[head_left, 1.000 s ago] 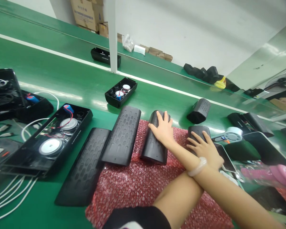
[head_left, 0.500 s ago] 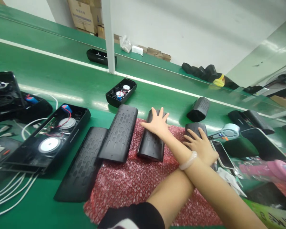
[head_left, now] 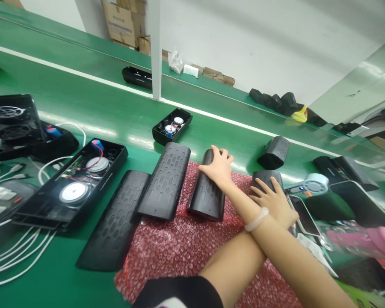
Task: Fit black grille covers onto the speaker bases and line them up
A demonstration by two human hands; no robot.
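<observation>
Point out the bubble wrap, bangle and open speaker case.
Bubble wrap (head_left: 192,252), head view, sheet's middle.
Bangle (head_left: 256,219), head view, upper curve.
Open speaker case (head_left: 99,190), head view, long rim.

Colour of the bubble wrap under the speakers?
Bubble wrap: red, best in the head view.

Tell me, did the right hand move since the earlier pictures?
Yes, a little. Against the black speaker body under it, the right hand has slid toward the picture's right since the middle picture, and its fingers now curl over the top.
</observation>
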